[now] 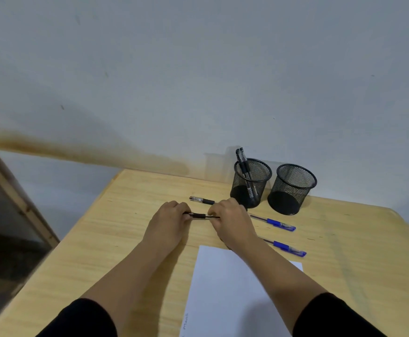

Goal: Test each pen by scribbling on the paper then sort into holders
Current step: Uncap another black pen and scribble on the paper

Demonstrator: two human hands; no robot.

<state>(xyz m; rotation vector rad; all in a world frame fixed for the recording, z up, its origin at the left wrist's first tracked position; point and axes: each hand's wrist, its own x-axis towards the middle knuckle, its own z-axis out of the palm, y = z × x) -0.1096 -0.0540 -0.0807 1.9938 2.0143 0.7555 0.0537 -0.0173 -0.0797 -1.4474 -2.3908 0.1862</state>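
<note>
both hands clamped on one black pen (201,216), held level just above the counter (130,215): left hand (170,218) on the cap end, right hand (231,218) on the barrel. probably uncapping: pull straight apart, then scribble on the paper (225,288).

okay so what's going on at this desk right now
A person holds a black pen between both hands, left hand and right hand, above the wooden desk, perhaps uncapping it. Another black pen and two blue pens lie loose. The left mesh holder has black pens in it; the right holder looks empty. The paper waits in front.
</note>
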